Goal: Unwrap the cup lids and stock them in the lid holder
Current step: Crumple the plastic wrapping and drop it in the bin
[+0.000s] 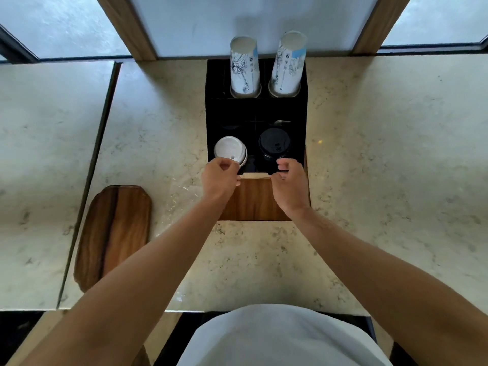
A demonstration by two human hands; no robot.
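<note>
Two cup stacks, two lid stacks, two hands.

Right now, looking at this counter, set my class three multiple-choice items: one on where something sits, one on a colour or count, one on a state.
1. Where is the wooden board?
A. Left of the holder, flat on the counter
B. Inside the holder
C. Leaning on the window

2. How many stacks of paper cups stand at the back of the holder?
A. One
B. Two
C. Four

3. What are the hands doing?
A. Resting flat on the counter
B. Lifting a cup
C. Both at the holder's front edge, fingers curled

Answers: 1 A, the board lies on the marble left of the holder. 2 B, two printed stacks stand side by side. 3 C, the left hand is beside the white lids and the right hand beside the black lids.
</note>
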